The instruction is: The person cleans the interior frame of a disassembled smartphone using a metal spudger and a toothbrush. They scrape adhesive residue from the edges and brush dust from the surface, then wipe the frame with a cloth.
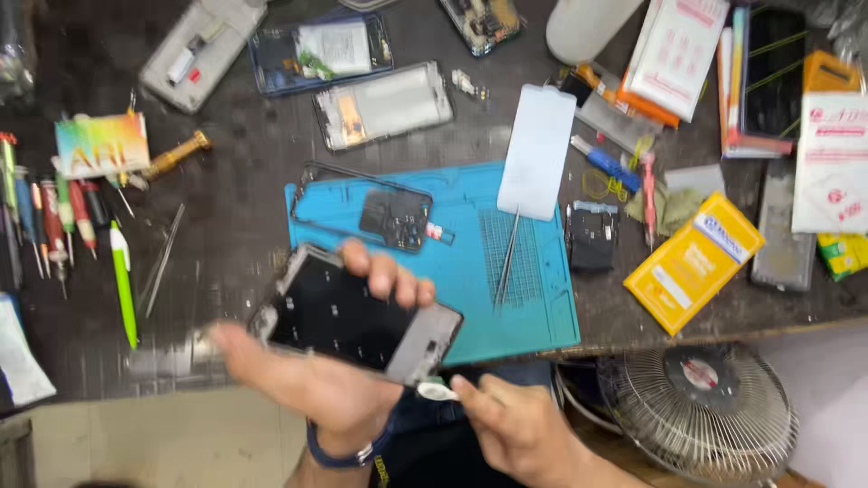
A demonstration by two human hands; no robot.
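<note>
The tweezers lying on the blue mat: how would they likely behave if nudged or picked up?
The tweezers look thin and metallic, so probably light and stiff, with some spring. Lying flat on the blue mat, they would likely slide rather than roll. Their slim profile may make them fiddly to lift.

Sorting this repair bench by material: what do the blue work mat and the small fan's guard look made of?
The blue work mat looks like matte silicone or rubber, with moulded ridges and no glare. The fan guard looks like bare metal wire, thin shiny spokes with a silvery sheen, though it could be plated.
</note>
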